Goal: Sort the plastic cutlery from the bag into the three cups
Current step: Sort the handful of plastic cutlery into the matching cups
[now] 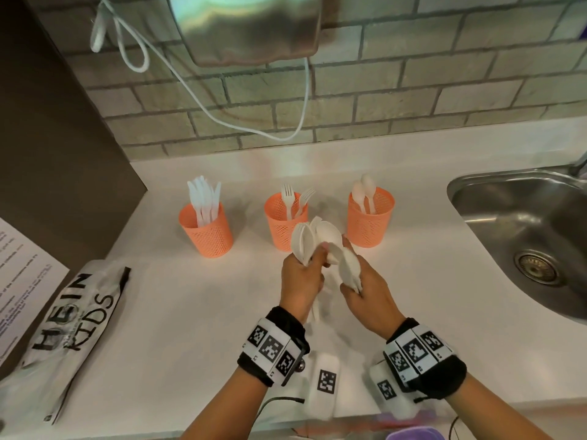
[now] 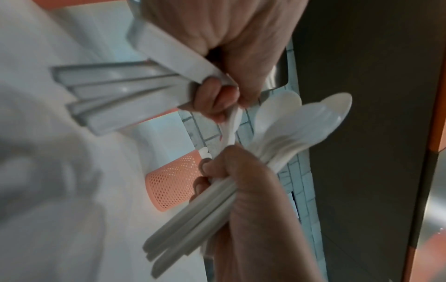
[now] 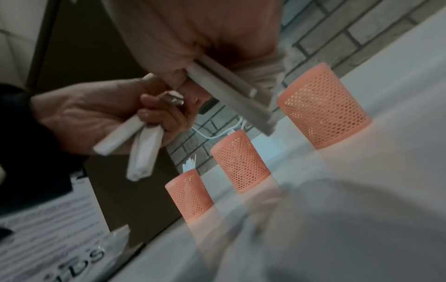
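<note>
Left hand (image 3: 96, 114) at frame left, fingers (image 3: 154, 112) curled round a bunch of white plastic cutlery handles (image 3: 135, 145), ends pointing down. Right hand (image 3: 193, 43) up top grips more white handles (image 3: 231, 95), angled down-right. Three orange perforated plastic cups (image 3: 237, 164) in a diagonal row on white table (image 3: 362, 209), grey brick wall (image 3: 362, 28) behind. Printed plastic bag (image 3: 60, 253) lower left, blurred.

Three cups (image 1: 287, 222) block far counter; bag (image 1: 68, 328) left, sink (image 1: 521, 236) right; bare counter (image 1: 190, 312) between.

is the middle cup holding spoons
No, the middle cup holds forks; the spoons stand in the right cup.
</note>
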Demonstrator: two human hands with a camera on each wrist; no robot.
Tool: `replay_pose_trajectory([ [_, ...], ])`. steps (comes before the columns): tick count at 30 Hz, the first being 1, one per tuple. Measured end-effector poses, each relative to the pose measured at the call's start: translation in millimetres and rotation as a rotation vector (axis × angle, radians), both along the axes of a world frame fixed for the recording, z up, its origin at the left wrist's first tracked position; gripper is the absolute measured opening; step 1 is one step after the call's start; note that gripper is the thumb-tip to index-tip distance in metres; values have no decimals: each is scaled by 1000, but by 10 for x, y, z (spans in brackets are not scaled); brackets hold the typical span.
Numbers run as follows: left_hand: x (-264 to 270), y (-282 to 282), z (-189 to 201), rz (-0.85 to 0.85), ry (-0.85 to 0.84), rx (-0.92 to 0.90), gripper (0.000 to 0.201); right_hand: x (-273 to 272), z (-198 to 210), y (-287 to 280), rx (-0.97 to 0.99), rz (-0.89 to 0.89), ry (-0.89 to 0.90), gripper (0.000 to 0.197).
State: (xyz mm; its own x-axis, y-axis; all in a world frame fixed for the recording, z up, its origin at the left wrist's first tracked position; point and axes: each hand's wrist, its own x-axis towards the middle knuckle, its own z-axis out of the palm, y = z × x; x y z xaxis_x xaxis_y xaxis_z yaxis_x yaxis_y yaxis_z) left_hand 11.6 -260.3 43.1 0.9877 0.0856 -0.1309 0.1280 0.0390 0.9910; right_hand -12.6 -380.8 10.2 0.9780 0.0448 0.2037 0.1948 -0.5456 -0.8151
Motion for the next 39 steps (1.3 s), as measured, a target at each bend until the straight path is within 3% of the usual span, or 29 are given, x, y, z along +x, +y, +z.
replay_pose_trajectory([
  [2, 59, -7, 17, 90, -12, -29, 35, 0, 62, 5, 90, -22, 66, 17],
  [5, 90, -65, 17, 100, -26, -71, 29, 27, 53, 47, 129, -55, 82, 42],
  [11, 49, -177, -82, 65, 75, -120, 25, 62, 112, 120, 266, 5, 129, 15],
  [15, 145, -145, -18, 139, 95, -205, 27, 118, 60, 88, 330, 3, 191, 35],
  [18, 262, -109, 37, 183, 66, -211, 26, 132, 126, 79, 390, -19, 214, 18],
  [22, 482, -4, 201, 227, -25, -218, 23, 175, 122, -16, 456, -68, 218, 17],
  [26, 843, 143, 549, 253, -118, -376, 19, 235, 96, -145, 422, -144, 228, 20],
  [32, 1446, 300, 817, 221, -376, -194, 27, 301, 207, -243, 557, -170, 254, 16],
  [39, 1686, 282, 381, 130, -320, -7, 24, 267, 256, -325, 588, -223, 276, 27],
])
